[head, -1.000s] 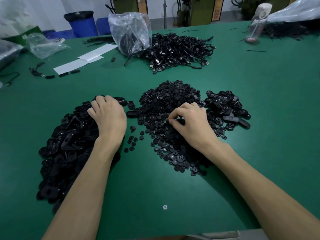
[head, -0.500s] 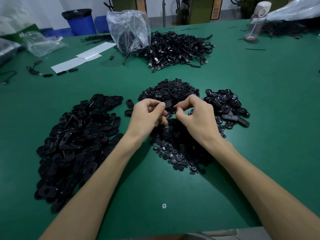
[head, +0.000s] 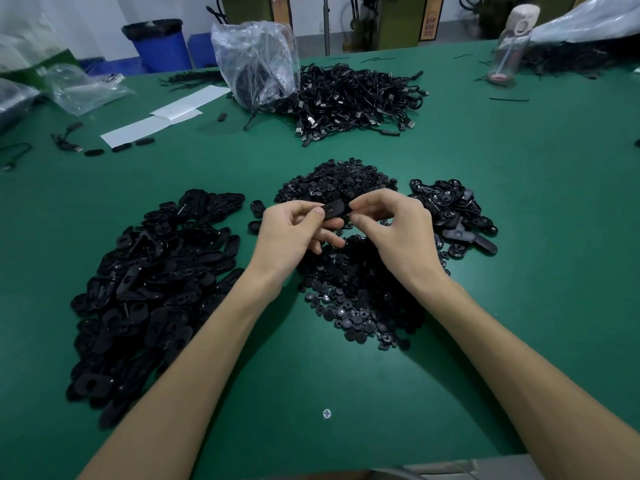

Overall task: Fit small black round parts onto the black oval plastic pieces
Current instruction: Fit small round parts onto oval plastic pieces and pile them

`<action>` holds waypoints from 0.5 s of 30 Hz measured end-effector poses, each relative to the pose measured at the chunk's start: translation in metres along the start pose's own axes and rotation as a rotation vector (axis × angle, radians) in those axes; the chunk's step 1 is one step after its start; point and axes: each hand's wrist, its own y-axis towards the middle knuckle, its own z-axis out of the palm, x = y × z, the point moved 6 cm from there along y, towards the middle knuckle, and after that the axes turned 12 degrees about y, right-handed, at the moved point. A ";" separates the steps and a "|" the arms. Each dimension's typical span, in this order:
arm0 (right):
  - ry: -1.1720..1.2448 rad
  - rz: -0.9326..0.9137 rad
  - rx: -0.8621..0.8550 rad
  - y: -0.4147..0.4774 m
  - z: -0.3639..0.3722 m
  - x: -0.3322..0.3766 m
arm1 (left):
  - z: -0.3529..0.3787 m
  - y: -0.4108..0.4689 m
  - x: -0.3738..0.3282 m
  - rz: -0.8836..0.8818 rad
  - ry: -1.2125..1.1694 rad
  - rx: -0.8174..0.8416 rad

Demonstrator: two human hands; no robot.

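Black plastic makes up nearly everything within reach. The left hand [head: 291, 233] pinches one oval piece [head: 334, 209] between its thumb and curled fingers [head: 313, 213], holding it up above the round parts heap [head: 349, 296]. The right hand [head: 398, 233] has its fingers curled too, with forefinger and thumb closed on the piece's other end. Whether a round part sits between them I cannot tell; that spot is hidden. The fitting of this one piece looks to be under way, not finished.

Just to the right of the right fingers lies a small cluster [head: 453, 216] of ovals that appear to carry their round parts already, which I read as the finished lot. Off to the left of the left fingers, a far bigger bare ovals heap [head: 149, 282] waits on the green counter [head: 536, 289]. Judged by those two lots, only a small share is done and most of the work is left.
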 end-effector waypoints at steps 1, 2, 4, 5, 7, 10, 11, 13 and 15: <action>0.022 0.007 -0.007 0.000 -0.001 -0.001 | 0.000 0.000 0.000 0.003 0.001 -0.001; 0.050 0.017 -0.016 0.001 -0.002 -0.002 | -0.001 0.000 0.000 0.005 0.002 -0.002; 0.102 0.043 -0.036 0.001 -0.003 -0.003 | -0.002 0.000 0.000 0.011 0.002 -0.001; 0.126 0.054 -0.044 0.002 -0.004 -0.004 | -0.001 0.000 0.000 0.014 -0.002 0.005; 0.170 0.067 -0.057 0.003 -0.005 -0.006 | -0.001 -0.001 0.000 0.016 -0.014 0.018; 0.179 0.083 -0.045 0.003 -0.005 -0.009 | 0.000 -0.001 0.000 0.022 -0.015 0.020; 0.180 0.090 -0.032 0.003 -0.004 -0.010 | -0.001 0.000 0.000 0.026 -0.011 0.018; 0.195 0.100 -0.009 0.002 -0.002 -0.011 | -0.001 0.000 0.000 0.030 -0.009 0.011; 0.216 0.102 0.010 0.002 -0.001 -0.011 | -0.002 0.000 0.001 0.025 -0.012 0.005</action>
